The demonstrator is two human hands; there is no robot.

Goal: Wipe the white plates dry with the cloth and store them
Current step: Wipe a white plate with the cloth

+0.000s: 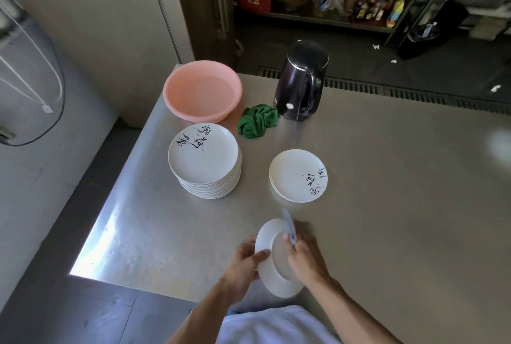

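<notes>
I hold a white plate [269, 274] tilted on edge, underside toward me, above the near edge of the steel table [387, 205]. My left hand [243, 263] grips its left rim, thumb on the back. My right hand [307, 252] grips a blurred grey cloth [289, 226] against the plate's right side. A tall stack of white plates [204, 162] with black writing stands left of centre. A short stack of white plates [298, 176] lies to its right.
A pink basin [201, 89] sits at the table's far left corner. Beside it lie a crumpled green cloth [257, 121] and a dark electric kettle [302, 81]. The table's left edge drops to the floor. Cluttered shelves stand beyond.
</notes>
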